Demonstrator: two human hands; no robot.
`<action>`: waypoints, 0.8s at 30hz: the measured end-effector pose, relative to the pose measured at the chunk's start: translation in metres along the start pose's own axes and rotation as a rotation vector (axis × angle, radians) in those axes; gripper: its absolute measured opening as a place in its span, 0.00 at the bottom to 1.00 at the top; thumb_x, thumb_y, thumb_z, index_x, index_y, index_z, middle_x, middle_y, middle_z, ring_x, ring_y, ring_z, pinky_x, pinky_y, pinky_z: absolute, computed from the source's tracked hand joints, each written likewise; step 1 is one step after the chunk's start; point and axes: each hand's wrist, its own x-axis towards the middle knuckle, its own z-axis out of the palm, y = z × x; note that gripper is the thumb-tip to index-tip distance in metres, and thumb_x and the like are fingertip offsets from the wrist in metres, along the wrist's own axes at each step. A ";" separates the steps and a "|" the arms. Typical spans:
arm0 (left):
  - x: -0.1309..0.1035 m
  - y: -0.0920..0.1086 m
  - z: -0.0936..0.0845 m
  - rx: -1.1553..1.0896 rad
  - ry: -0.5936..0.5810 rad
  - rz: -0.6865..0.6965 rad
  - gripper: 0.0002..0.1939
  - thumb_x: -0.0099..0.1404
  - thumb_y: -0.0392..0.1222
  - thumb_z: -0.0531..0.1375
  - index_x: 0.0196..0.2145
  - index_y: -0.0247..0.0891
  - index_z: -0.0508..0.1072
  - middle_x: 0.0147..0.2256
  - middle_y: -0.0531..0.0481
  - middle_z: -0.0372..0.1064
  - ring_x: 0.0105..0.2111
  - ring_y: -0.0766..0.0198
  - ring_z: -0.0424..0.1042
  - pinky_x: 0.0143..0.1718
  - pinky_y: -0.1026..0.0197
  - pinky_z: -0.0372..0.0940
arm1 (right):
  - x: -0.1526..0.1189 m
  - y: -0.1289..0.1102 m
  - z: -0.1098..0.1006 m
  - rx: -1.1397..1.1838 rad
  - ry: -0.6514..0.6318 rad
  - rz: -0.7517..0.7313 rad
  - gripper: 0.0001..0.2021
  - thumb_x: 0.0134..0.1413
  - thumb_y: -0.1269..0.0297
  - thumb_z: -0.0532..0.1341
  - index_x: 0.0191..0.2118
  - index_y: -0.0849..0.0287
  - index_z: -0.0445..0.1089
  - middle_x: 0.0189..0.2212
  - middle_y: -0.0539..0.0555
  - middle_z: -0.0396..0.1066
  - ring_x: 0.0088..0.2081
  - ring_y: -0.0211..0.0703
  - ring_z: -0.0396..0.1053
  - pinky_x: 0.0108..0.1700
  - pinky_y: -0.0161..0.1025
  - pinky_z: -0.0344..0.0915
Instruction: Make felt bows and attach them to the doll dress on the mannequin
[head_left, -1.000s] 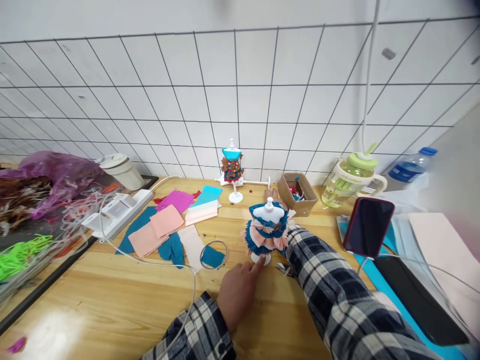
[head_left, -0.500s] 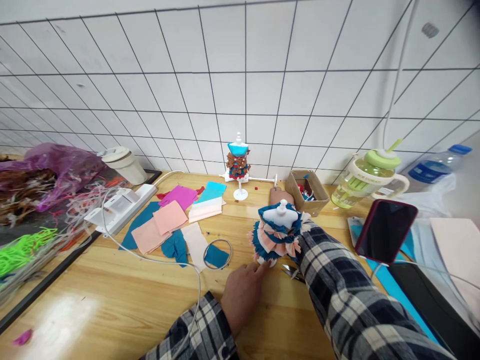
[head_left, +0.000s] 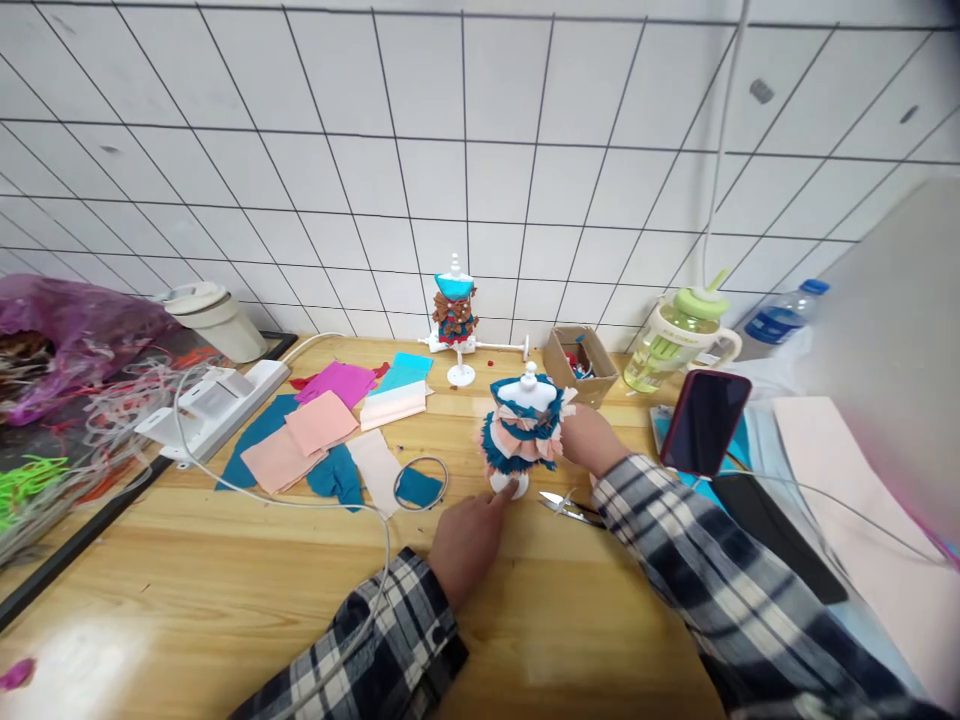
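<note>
A small white dress form (head_left: 538,391) stands upright on the table, wearing a ruffled dress (head_left: 523,440) of teal and peach paper or cloth. My left hand (head_left: 466,548) reaches in from the front, its index finger stretched onto the form's round white base (head_left: 498,482); the thumb is hidden. Close against the dress's right side is my right hand (head_left: 591,440), with its fingers out of sight behind the ruffles, so their grip cannot be seen. Small metal snips (head_left: 571,508) lie just right of the base.
Farther back stands another dressed form (head_left: 455,310). An open cardboard box (head_left: 600,378) is behind my right hand. Coloured sheets (head_left: 281,455), a wire ring (head_left: 421,484) and a power strip (head_left: 214,412) lie leftward. A phone (head_left: 706,424) and green-lidded jug (head_left: 679,345) stand right.
My right hand has drawn back from beside the cardboard box to the dress's side. My left index finger now rests on the base. The whole view has shifted slightly.
</note>
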 end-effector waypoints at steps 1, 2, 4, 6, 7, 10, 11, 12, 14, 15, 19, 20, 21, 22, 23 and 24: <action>0.000 0.001 -0.001 0.032 -0.018 -0.005 0.23 0.62 0.33 0.53 0.55 0.46 0.66 0.28 0.47 0.65 0.34 0.55 0.67 0.42 0.58 0.58 | -0.017 0.006 -0.001 0.003 0.013 -0.006 0.09 0.60 0.65 0.55 0.40 0.59 0.73 0.38 0.56 0.73 0.40 0.43 0.70 0.42 0.39 0.65; 0.000 0.002 -0.001 0.090 -0.049 -0.017 0.23 0.62 0.34 0.52 0.55 0.45 0.65 0.30 0.46 0.67 0.35 0.55 0.68 0.42 0.57 0.58 | -0.035 0.014 -0.002 0.015 0.035 -0.028 0.10 0.61 0.64 0.54 0.41 0.56 0.73 0.39 0.55 0.73 0.41 0.42 0.71 0.42 0.37 0.65; 0.000 0.005 -0.003 0.239 -0.116 -0.038 0.25 0.63 0.33 0.50 0.57 0.44 0.62 0.35 0.43 0.70 0.38 0.54 0.69 0.43 0.56 0.59 | -0.066 0.032 0.000 0.080 0.168 -0.037 0.12 0.62 0.63 0.52 0.43 0.54 0.73 0.41 0.53 0.73 0.42 0.42 0.71 0.42 0.36 0.64; -0.001 0.007 -0.004 0.314 -0.137 -0.034 0.25 0.64 0.33 0.48 0.58 0.44 0.61 0.41 0.42 0.70 0.41 0.54 0.69 0.43 0.55 0.59 | -0.090 0.050 0.008 0.098 0.235 0.019 0.13 0.60 0.64 0.53 0.44 0.53 0.73 0.42 0.53 0.74 0.41 0.44 0.72 0.41 0.37 0.64; -0.001 0.008 -0.004 0.283 -0.116 -0.021 0.24 0.65 0.33 0.47 0.58 0.44 0.62 0.42 0.43 0.70 0.42 0.55 0.68 0.44 0.55 0.59 | -0.098 0.057 0.013 0.098 0.245 0.055 0.13 0.59 0.65 0.53 0.45 0.53 0.73 0.42 0.53 0.74 0.41 0.45 0.72 0.39 0.37 0.65; -0.005 0.013 -0.003 -0.114 -0.029 -0.062 0.19 0.67 0.38 0.47 0.53 0.40 0.67 0.33 0.48 0.70 0.32 0.62 0.67 0.36 0.62 0.61 | -0.110 0.068 0.031 0.113 0.250 0.128 0.16 0.56 0.66 0.55 0.48 0.52 0.72 0.44 0.53 0.74 0.41 0.48 0.73 0.37 0.39 0.65; -0.008 0.015 -0.002 -0.322 -0.029 -0.118 0.18 0.67 0.39 0.48 0.52 0.39 0.68 0.27 0.51 0.66 0.26 0.66 0.64 0.30 0.65 0.59 | -0.111 0.069 0.037 0.130 0.263 0.137 0.16 0.55 0.66 0.56 0.49 0.52 0.71 0.44 0.53 0.74 0.41 0.48 0.73 0.38 0.40 0.65; -0.010 0.017 -0.002 -0.548 -0.048 -0.191 0.17 0.67 0.41 0.49 0.52 0.39 0.68 0.22 0.55 0.60 0.21 0.69 0.58 0.23 0.67 0.55 | -0.111 0.068 0.042 0.153 0.291 0.142 0.16 0.55 0.65 0.56 0.49 0.52 0.71 0.45 0.53 0.74 0.41 0.48 0.72 0.39 0.40 0.65; -0.014 0.021 -0.003 -0.991 -0.115 -0.339 0.16 0.67 0.42 0.52 0.51 0.38 0.67 0.19 0.59 0.50 0.16 0.74 0.48 0.16 0.71 0.46 | -0.112 0.063 0.051 0.206 0.405 0.166 0.15 0.56 0.64 0.54 0.47 0.54 0.72 0.44 0.53 0.74 0.42 0.47 0.72 0.40 0.40 0.65; -0.016 0.023 -0.003 -1.190 -0.147 -0.399 0.15 0.66 0.41 0.54 0.49 0.37 0.68 0.20 0.60 0.49 0.16 0.75 0.47 0.15 0.72 0.44 | -0.112 0.059 0.054 0.232 0.488 0.187 0.15 0.57 0.64 0.54 0.47 0.55 0.72 0.43 0.54 0.74 0.42 0.47 0.71 0.41 0.40 0.65; -0.017 0.024 -0.002 -1.747 -0.235 -0.620 0.10 0.67 0.36 0.54 0.44 0.33 0.69 0.24 0.55 0.59 0.20 0.77 0.60 0.17 0.77 0.54 | -0.119 0.028 0.061 0.336 0.794 0.127 0.14 0.59 0.65 0.53 0.48 0.59 0.69 0.39 0.56 0.73 0.41 0.46 0.69 0.43 0.41 0.64; -0.017 0.024 -0.001 -1.819 -0.241 -0.667 0.10 0.68 0.36 0.52 0.44 0.32 0.69 0.26 0.53 0.61 0.22 0.76 0.64 0.20 0.76 0.58 | -0.121 0.017 0.063 0.365 0.817 0.056 0.14 0.59 0.65 0.53 0.48 0.59 0.68 0.38 0.56 0.73 0.41 0.46 0.69 0.44 0.41 0.64; -0.016 0.023 0.001 -1.861 -0.235 -0.701 0.10 0.69 0.35 0.51 0.44 0.32 0.69 0.28 0.51 0.64 0.25 0.75 0.67 0.24 0.75 0.63 | -0.123 0.006 0.064 0.393 0.822 -0.017 0.14 0.58 0.66 0.54 0.48 0.59 0.68 0.36 0.56 0.73 0.40 0.45 0.69 0.44 0.41 0.64; -0.015 0.022 0.003 -1.880 -0.223 -0.719 0.11 0.69 0.35 0.50 0.44 0.31 0.69 0.29 0.49 0.66 0.27 0.73 0.69 0.28 0.73 0.66 | -0.125 -0.004 0.066 0.416 0.811 -0.084 0.13 0.58 0.67 0.55 0.49 0.58 0.68 0.35 0.55 0.73 0.38 0.44 0.68 0.43 0.41 0.64; -0.014 0.021 0.004 -1.885 -0.208 -0.721 0.12 0.69 0.35 0.49 0.45 0.30 0.69 0.31 0.48 0.68 0.30 0.71 0.71 0.32 0.71 0.68 | -0.127 -0.015 0.068 0.436 0.796 -0.141 0.14 0.58 0.67 0.55 0.49 0.58 0.67 0.34 0.54 0.72 0.36 0.43 0.68 0.42 0.41 0.64; -0.013 0.020 0.006 -1.884 -0.197 -0.711 0.13 0.69 0.35 0.49 0.45 0.30 0.69 0.32 0.46 0.69 0.33 0.68 0.72 0.36 0.68 0.69 | -0.129 -0.024 0.071 0.448 0.780 -0.190 0.14 0.57 0.68 0.56 0.49 0.57 0.67 0.33 0.54 0.72 0.35 0.43 0.68 0.41 0.40 0.64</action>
